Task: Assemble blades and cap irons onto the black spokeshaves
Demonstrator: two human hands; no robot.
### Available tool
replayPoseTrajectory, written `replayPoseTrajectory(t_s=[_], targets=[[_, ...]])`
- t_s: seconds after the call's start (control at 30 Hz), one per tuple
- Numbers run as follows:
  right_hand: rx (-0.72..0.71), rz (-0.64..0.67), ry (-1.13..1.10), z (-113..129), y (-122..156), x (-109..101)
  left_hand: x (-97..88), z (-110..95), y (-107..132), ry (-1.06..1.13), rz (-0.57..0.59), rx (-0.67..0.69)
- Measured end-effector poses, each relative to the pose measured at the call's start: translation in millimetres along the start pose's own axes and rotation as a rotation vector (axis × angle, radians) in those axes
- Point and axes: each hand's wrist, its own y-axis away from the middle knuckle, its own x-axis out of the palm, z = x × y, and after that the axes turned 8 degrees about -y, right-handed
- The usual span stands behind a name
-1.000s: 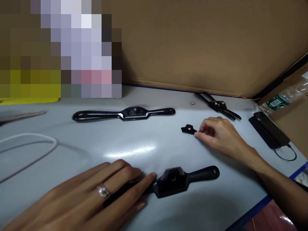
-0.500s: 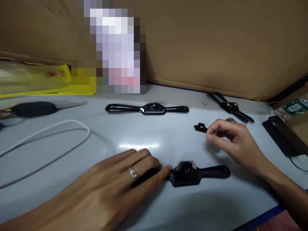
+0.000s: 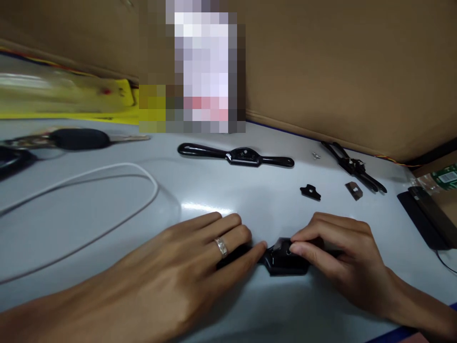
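Note:
A black spokeshave (image 3: 285, 265) lies on the table in front of me, with a blade and cap plate at its middle. My left hand (image 3: 200, 257), with a ring on one finger, is closed over its left handle, thumb along the handle. Thumb and forefinger of my right hand (image 3: 339, 257) are pinched at the spokeshave's middle, over the hole in the plate. Whatever they hold is too small to make out. Beyond lie a loose black cap plate (image 3: 311, 192) and a metal blade (image 3: 354, 190).
A second spokeshave body (image 3: 244, 156) lies farther back. At the back right are small screws (image 3: 316, 155) and more black spokeshaves (image 3: 353, 166). A white cable (image 3: 143, 171) and keys (image 3: 80, 139) are on the left. A dark flat device (image 3: 428, 216) lies at right.
My right hand has moved left and nearer, from beside the loose cap plate to the middle of the spokeshave. My left hand stays on the handle. The view has shifted slightly.

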Motion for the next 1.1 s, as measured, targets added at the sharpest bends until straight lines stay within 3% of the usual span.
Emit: replayPoseTrajectory(t_s=[0.07, 0.17, 0.27, 0.33, 0.5, 0.63, 0.87, 0.97, 1.1], targets=[[-0.008, 0.016, 0.010, 0.3, 0.2, 1.5, 4.7, -7.2, 7.4, 0.012, -0.047, -0.068], [-0.042, 0.035, 0.022, -0.4, 0.0, 3.4, 19.9, -23.7, 39.1, 0.015, -0.057, -0.183], [-0.052, 0.041, 0.064, -1.9, -1.2, 3.5, 30.5, -33.6, 69.2, 0.024, -0.050, -0.177], [-0.049, 0.037, 0.085, -2.8, -2.0, 3.3, 30.0, -32.0, 74.2, 0.036, -0.049, -0.170], [-0.120, 0.025, 0.116, -5.1, -1.7, 6.5, 9.2, -10.6, 33.0, 0.050, -0.036, -0.144], [-0.175, 0.011, 0.156, -6.6, -0.5, 10.2, -6.0, 1.3, -3.4, 0.009, 0.029, -0.003], [-0.191, 0.058, 0.154, -6.6, -0.9, 11.6, -7.6, 1.2, -11.0, 0.001, 0.002, 0.012], [-0.040, 0.055, 0.047, -6.7, -3.3, 10.7, -9.0, 2.5, -13.6, -0.018, 0.011, 0.015], [0.339, 0.117, -0.220, -6.9, -7.7, 7.1, -9.9, 2.9, -18.5, -0.050, -0.034, 0.010]])
